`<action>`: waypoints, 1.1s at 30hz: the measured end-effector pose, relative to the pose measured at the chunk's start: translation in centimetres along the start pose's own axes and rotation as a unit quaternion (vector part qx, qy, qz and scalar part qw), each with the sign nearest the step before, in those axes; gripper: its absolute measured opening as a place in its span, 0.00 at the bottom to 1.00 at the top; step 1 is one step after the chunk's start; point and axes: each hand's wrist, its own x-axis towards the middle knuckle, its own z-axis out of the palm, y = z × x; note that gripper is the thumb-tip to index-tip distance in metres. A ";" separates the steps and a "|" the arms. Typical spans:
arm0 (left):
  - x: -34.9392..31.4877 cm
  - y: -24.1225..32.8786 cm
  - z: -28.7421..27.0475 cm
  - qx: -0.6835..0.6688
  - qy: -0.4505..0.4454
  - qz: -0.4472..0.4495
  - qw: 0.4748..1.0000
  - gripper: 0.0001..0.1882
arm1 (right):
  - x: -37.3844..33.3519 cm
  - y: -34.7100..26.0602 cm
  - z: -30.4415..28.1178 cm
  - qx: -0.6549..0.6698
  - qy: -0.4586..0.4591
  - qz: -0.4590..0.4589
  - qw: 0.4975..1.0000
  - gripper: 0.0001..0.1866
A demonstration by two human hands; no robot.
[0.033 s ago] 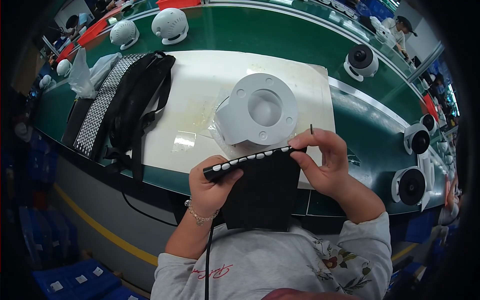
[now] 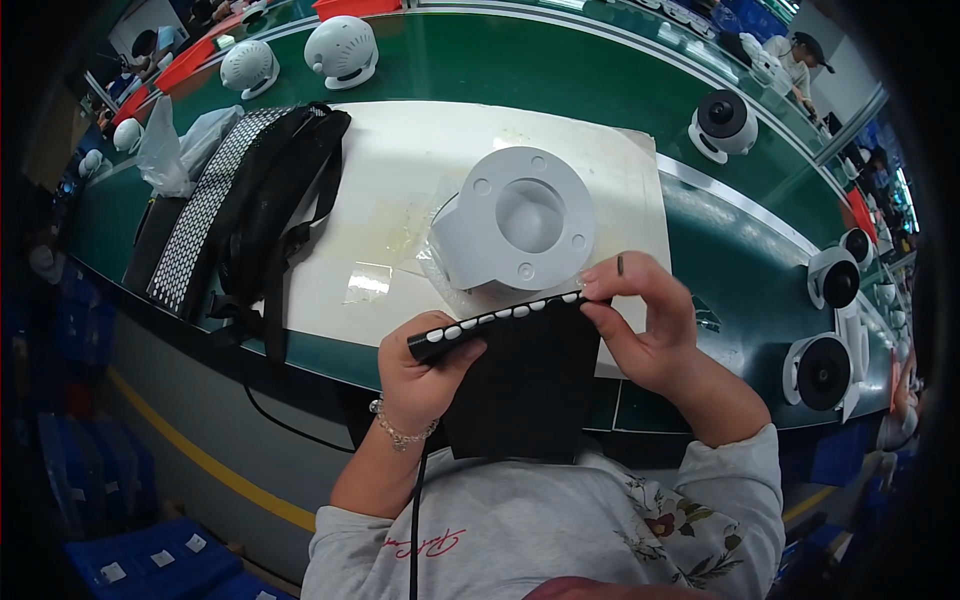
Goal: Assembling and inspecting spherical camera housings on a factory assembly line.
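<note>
My left hand (image 2: 418, 372) is closed round the left end of a black sheet of white round pads (image 2: 520, 370). The sheet bends over at the top, and a row of pads shows along that fold. At the fold's right end, my right hand (image 2: 645, 310) pinches the sheet's corner by the last pad with thumb and forefinger. Whether a pad is between those fingertips is too small to tell. A short dark strip (image 2: 620, 264) shows against a right finger. Just beyond the sheet lies a white round housing (image 2: 575, 215) with a central opening and several small round recesses.
Under the housing is a white board (image 2: 400, 140) on the green bench. A black strap bundle and a roll of white-dotted sheet (image 2: 215, 210) lie at left, beside a clear plastic bag (image 2: 165, 150). White round devices (image 2: 340, 50) stand along the far belt; others (image 2: 820, 372) stand at right.
The raised fingers of my right hand have shifted slightly, and the dark strip by them is tilted and lower. My left hand and the sheet have hardly moved.
</note>
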 end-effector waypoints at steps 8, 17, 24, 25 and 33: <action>-0.2 0.0 -0.2 0.044 -0.028 -0.005 0.999 0.06 | 0.7 -0.6 1.1 -0.061 -0.001 -0.072 0.996 0.35; 0.0 0.5 0.0 0.073 -0.042 -0.016 0.996 0.07 | 0.3 -1.2 0.6 0.081 -0.036 0.022 0.996 0.38; 1.1 0.2 0.5 0.178 -0.052 0.248 0.951 0.12 | 6.2 2.0 -0.1 0.160 0.115 0.044 0.979 0.39; 1.0 0.4 0.9 0.160 -0.032 0.241 0.957 0.12 | 7.1 2.2 -0.3 0.174 0.117 0.087 0.974 0.39; 0.6 -0.3 0.7 0.217 -0.063 0.206 0.952 0.13 | 8.9 2.3 -0.1 0.238 0.043 0.195 0.950 0.35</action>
